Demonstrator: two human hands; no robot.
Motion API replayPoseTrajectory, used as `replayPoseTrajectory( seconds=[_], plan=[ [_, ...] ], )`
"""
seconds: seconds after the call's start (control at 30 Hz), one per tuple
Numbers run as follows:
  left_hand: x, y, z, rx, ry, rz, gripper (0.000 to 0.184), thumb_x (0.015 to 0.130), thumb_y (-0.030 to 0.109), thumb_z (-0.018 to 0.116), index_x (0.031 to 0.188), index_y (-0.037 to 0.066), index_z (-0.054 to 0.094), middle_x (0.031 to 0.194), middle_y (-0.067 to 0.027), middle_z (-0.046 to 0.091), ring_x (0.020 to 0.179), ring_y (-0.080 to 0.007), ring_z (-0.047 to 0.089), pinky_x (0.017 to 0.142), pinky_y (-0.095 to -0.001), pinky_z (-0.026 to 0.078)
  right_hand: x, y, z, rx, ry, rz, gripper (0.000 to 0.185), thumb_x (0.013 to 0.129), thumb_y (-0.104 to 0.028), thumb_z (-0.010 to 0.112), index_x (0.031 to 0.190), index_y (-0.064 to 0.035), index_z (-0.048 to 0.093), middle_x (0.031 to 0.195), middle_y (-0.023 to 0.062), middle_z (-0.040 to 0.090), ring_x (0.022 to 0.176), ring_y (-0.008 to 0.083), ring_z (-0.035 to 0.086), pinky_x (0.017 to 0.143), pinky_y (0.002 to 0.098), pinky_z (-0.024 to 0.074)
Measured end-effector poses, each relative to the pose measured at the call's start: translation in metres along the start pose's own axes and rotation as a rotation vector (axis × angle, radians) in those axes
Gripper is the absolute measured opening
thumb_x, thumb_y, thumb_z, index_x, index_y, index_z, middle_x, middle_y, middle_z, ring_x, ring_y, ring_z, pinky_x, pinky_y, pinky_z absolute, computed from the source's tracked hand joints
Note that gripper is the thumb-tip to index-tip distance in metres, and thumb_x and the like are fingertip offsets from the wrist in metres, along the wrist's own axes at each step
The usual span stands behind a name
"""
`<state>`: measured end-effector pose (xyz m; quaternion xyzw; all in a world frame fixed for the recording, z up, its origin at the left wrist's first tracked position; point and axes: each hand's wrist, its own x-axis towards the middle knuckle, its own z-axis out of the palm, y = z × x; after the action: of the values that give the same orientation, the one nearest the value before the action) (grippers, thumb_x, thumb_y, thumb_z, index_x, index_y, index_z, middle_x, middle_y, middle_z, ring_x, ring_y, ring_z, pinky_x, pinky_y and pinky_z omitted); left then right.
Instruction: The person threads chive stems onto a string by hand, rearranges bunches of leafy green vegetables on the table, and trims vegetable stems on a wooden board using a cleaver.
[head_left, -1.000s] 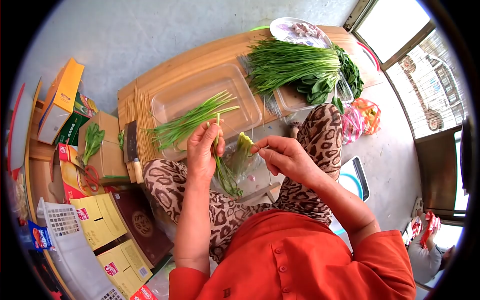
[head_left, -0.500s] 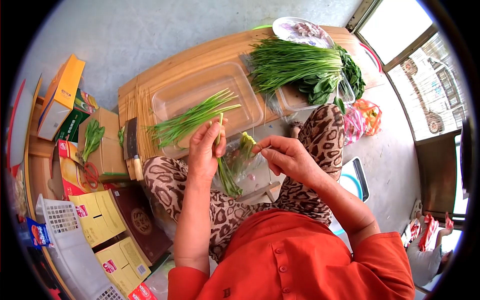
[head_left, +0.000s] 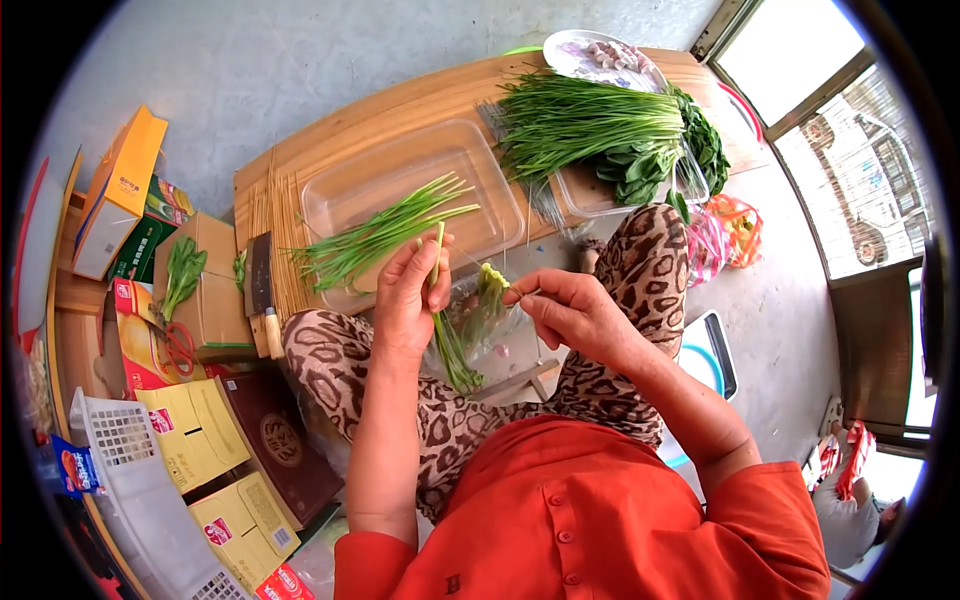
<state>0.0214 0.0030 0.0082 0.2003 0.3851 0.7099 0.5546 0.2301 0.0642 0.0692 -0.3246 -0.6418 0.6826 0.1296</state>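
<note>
My left hand point(head_left: 408, 295) is closed on a small bunch of green stalks point(head_left: 452, 352), pale ends up and leafy ends hanging down. To its right my right hand point(head_left: 560, 308) is pinched at the fingertips; what it holds is too thin to make out. Between the hands a clear plastic bag with yellow-green stalk ends point(head_left: 490, 285) is near the right fingertips. Beyond my left hand, loose green stalks point(head_left: 390, 235) lie across a clear plastic tray point(head_left: 470, 150). Farther right is a large pile of long green stalks point(head_left: 590, 120) beside leafy greens point(head_left: 650, 175).
Thin wooden skewers point(head_left: 285, 225) and a cleaver point(head_left: 262, 285) lie at the table's left end. A plate of pale pieces point(head_left: 575, 55) stands at the back. Boxes point(head_left: 195, 425), red scissors point(head_left: 180, 345) and a white basket point(head_left: 150, 500) are left. Another person point(head_left: 850, 510) is at lower right.
Both hands stay nearly in place with the fingers closed. The stalks in my left hand have shifted only slightly. The other person's arm at lower right has moved.
</note>
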Motion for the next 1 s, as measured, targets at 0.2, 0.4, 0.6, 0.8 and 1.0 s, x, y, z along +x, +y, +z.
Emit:
replayPoseTrajectory(
  seconds=[0.2,0.4,0.6,0.8,1.0],
  plan=[
    [0.0,-0.0006,0.0004,-0.003,0.004,-0.004,0.021,0.092,0.023,0.062,0.098,0.003,0.065,0.073,0.0023,0.058,0.047,-0.0042,0.04,0.042,-0.0184,0.028,0.0006,0.0014,-0.0007,-0.012,0.004,-0.007,0.018,0.095,-0.009,0.051,0.105,0.0026,0.061,0.061,-0.0027,0.048,0.053,0.005,0.046,0.051,0.0224,0.0408],
    [-0.0002,-0.0006,0.0007,-0.008,-0.008,-0.007,0.021,0.092,0.023,0.062,0.097,0.002,0.065,0.073,0.002,0.058,0.047,-0.0042,0.04,0.042,-0.0184,0.028,0.0004,0.0,-0.001,-0.016,-0.002,-0.005,0.019,0.095,-0.009,0.05,0.105,0.0031,0.06,0.06,-0.0024,0.048,0.053,0.005,0.046,0.051,0.0225,0.0408],
    [0.0007,-0.0013,-0.0014,-0.042,-0.022,-0.036,0.023,0.092,0.023,0.061,0.099,0.001,0.063,0.073,0.002,0.058,0.047,-0.0039,0.04,0.041,-0.0185,0.028,0.0009,0.0006,-0.0021,-0.02,-0.007,-0.008,0.019,0.095,-0.009,0.05,0.105,0.003,0.06,0.06,-0.0025,0.048,0.053,0.0049,0.046,0.051,0.0224,0.0405],
    [0.0012,-0.0016,-0.0065,0.004,-0.072,-0.063,0.024,0.097,0.024,0.054,0.106,0.003,0.061,0.079,0.0013,0.053,0.049,-0.0049,0.039,0.042,-0.0186,0.028,0.0015,0.0025,-0.0033,-0.081,-0.012,-0.008,0.02,0.097,-0.015,0.049,0.107,-0.0019,0.062,0.058,-0.0057,0.045,0.052,0.0021,0.042,0.049,0.0189,0.0341],
    [-0.0005,0.0012,-0.008,0.053,-0.077,-0.061,0.023,0.096,0.023,0.055,0.103,0.003,0.063,0.078,0.0012,0.055,0.049,-0.0051,0.039,0.042,-0.0184,0.028,0.0008,0.0026,-0.0057,-0.108,-0.021,-0.006,0.019,0.097,-0.014,0.05,0.107,-0.0026,0.062,0.059,-0.0058,0.046,0.052,0.0022,0.043,0.049,0.0191,0.0347]
  ],
)
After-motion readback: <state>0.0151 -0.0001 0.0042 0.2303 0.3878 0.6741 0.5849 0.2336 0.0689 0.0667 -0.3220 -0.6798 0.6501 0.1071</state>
